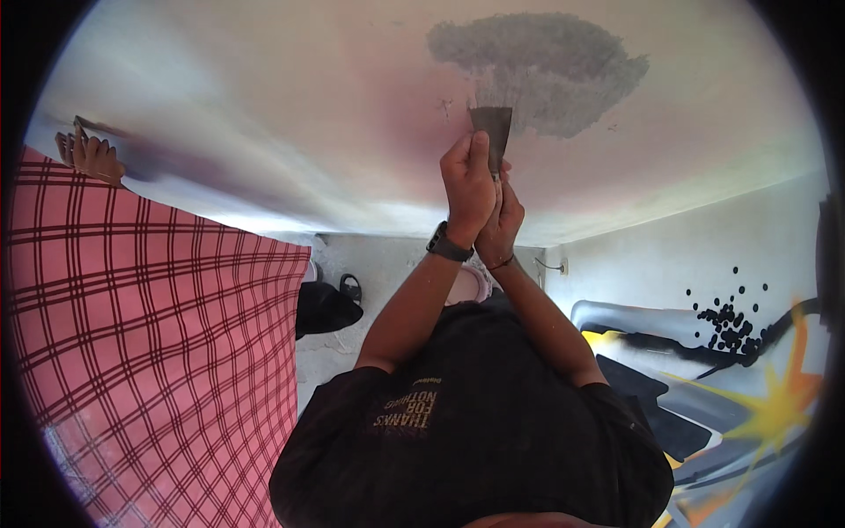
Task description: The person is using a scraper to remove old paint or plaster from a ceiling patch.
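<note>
Both my hands are raised together on one putty knife (493, 132), its dark flat blade pointing up against the pale wall (308, 97). My left hand (468, 187), with a dark watch on the wrist, is closed, its thumb lying up along the blade. Close behind and to the right, my right hand (505, 216) wraps the handle lower down, a thin band on its wrist. Most of the handle is hidden by my fingers. Just above the blade's edge spreads a rough grey patch (563, 75), with thin streaks between the two.
At far left, another person's hand (95, 158) holds a dark flat tool to the wall. Pink checked cloth (167, 326) fills the left side. Below are a pink tub (471, 283) and a sandal (350, 288). A painted wall (704, 334) stands right, near a socket (563, 266).
</note>
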### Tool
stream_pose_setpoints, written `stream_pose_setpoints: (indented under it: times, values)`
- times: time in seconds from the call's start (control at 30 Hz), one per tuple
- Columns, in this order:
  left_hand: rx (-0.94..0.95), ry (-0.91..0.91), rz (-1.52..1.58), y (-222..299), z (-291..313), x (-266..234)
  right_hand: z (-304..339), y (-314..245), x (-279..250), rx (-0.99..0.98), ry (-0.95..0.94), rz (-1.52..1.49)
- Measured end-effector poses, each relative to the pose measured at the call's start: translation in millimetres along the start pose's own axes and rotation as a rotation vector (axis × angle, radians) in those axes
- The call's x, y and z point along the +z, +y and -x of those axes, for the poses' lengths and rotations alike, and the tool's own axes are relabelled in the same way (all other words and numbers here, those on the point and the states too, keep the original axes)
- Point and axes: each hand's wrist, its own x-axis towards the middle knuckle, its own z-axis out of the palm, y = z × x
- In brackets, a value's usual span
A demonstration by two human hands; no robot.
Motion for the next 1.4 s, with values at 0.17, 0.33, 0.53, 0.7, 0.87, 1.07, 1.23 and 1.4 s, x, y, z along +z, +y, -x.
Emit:
stream_pose_setpoints:
  times: [0.17,0.33,0.53,0.7,0.87,1.07,1.23,1.4]
  values:
    - [-0.007,0.023,0.01,-4.2,0.0,9.4,-3.9,-3.7,-9.6,-0.035,-0.012,0.011]
    - [0.025,0.052,-0.02,0.7,5.8,15.5,-8.7,-14.1,-19.1,0.02,-0.092,0.04]
    - [-0.007,0.01,0.0,-3.5,3.1,12.8,-1.8,-16.0,-17.0,0.002,0.01,0.027]
    - [-0.012,0.037,0.047,-6.1,9.0,17.5,1.3,1.0,-21.8,-0.088,0.019,0.02]
    - [-0.038,0.001,0.038,-2.6,8.4,13.9,4.2,-7.9,-19.5,-0.012,0.014,0.015]
    - [0.001,0.017,0.027,-4.3,6.2,18.5,-7.3,-14.6,-19.7,-0.004,0.001,0.061]
    - [-0.031,-0.003,0.09,-5.1,9.2,19.0,-1.1,-12.8,-21.2,-0.038,0.022,0.03]
    - [-0.033,0.008,0.037,-2.4,9.6,20.4,-3.7,-9.1,-22.5,-0.011,0.024,0.032]
